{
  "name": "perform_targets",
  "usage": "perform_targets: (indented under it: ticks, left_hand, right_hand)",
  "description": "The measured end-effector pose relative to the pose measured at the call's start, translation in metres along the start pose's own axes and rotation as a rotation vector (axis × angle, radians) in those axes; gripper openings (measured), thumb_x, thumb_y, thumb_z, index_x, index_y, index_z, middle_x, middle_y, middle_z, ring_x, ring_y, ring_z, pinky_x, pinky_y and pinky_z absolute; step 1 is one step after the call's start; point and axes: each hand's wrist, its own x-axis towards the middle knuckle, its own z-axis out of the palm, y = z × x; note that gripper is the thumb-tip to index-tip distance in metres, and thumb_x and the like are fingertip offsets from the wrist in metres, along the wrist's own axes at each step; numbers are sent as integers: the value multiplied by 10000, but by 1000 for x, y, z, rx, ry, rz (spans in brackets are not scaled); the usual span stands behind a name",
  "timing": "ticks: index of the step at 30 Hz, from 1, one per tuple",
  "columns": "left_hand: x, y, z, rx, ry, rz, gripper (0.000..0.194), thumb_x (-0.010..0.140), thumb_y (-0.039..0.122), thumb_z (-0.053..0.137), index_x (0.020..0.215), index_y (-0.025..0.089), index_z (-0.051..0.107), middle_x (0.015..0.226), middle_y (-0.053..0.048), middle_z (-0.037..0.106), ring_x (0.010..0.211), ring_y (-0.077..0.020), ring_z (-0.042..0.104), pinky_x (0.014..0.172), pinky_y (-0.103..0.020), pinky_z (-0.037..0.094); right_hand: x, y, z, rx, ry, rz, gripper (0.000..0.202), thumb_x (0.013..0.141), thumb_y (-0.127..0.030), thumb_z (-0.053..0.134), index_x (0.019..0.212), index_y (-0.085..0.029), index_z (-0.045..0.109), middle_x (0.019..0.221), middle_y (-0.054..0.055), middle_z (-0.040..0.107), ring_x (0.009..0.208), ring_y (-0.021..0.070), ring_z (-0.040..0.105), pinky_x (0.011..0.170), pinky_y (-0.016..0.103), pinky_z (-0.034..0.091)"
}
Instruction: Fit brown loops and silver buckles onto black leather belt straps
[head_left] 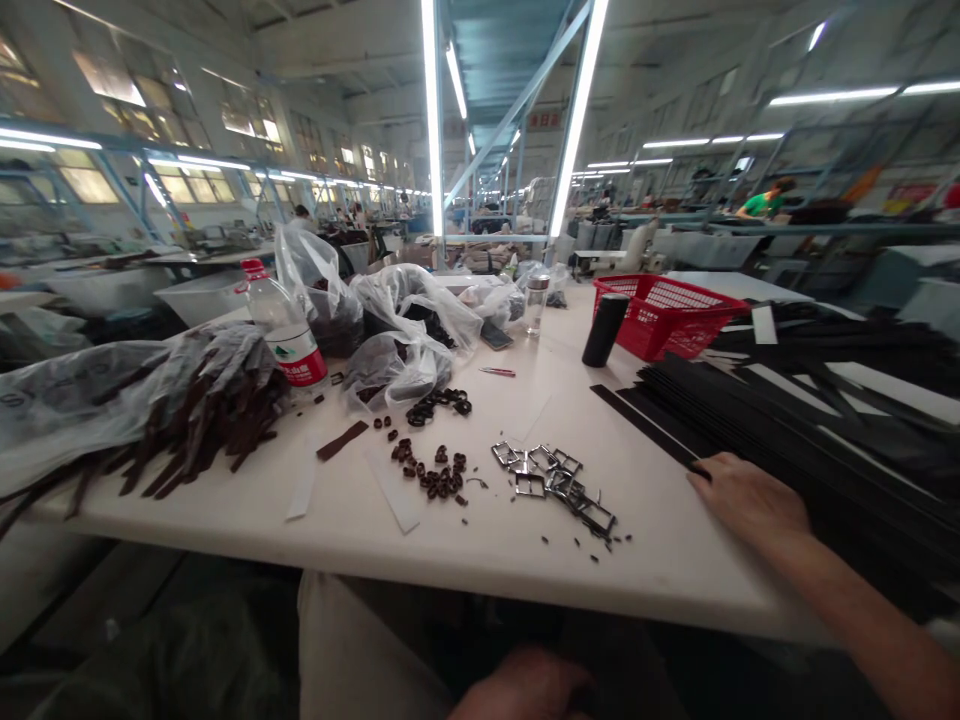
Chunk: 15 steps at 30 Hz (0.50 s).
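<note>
My right hand (746, 502) is at the right side of the table, its fingertips closed on the near end of a black strap (645, 425). Just beyond and beside it lies a thick stack of black straps (757, 420). Low at the bottom edge, below the tabletop, my left hand (525, 685) is blurred and dark, and its fingers cannot be made out. Metal buckles (531, 485) lie in a loose heap at mid-table with small dark pieces around them. Small brown loops (441, 480) are piled to their left, near black loops (439, 403).
A red plastic basket (667, 315) and a black cylinder (605, 330) stand at the back right. Further left are a glass jar (535, 305), clear plastic bags (409, 310), a large bottle (281, 325) and brown straps (210, 410). A red pen (497, 372) lies mid-table.
</note>
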Motion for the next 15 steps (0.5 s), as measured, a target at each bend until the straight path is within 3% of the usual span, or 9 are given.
perform_targets:
  ticks: [3, 7, 11, 15]
  left_hand:
    - [-2, 4, -2, 26, -42, -2, 471, 814, 354, 607, 1276, 295, 670, 1261, -57, 714, 1155, -306, 657, 979, -414, 511]
    - [-7, 8, -5, 15, -43, -45, 488, 815, 344, 600, 1293, 267, 658, 1286, -68, 702, 1176, -293, 649, 1007, -405, 499]
    - [-16, 10, -2, -9, -25, -75, 481, 782, 353, 631, 1258, 298, 682, 1233, -41, 725, 1136, -291, 668, 972, -382, 514]
    - [-12, 10, -6, -153, 18, 2, 436, 776, 414, 674, 1207, 358, 706, 1161, -7, 744, 1080, -289, 686, 916, -401, 536]
  right_hand:
    - [14, 5, -1, 42, -55, 85, 420, 946, -401, 464, 1144, -142, 730, 1223, 186, 672, 1041, 351, 675, 810, 440, 530]
    - [32, 12, -4, 93, -134, 155, 412, 871, -459, 556, 1067, -159, 759, 1094, 174, 722, 962, 346, 691, 735, 412, 526]
    - [41, 18, 0, 166, -193, 108, 288, 773, -450, 650, 883, -208, 762, 935, 111, 746, 916, 305, 697, 739, 362, 505]
    - [44, 20, 3, 258, -134, 52, 266, 699, -439, 685, 800, -195, 714, 899, 124, 747, 885, 321, 712, 755, 381, 518]
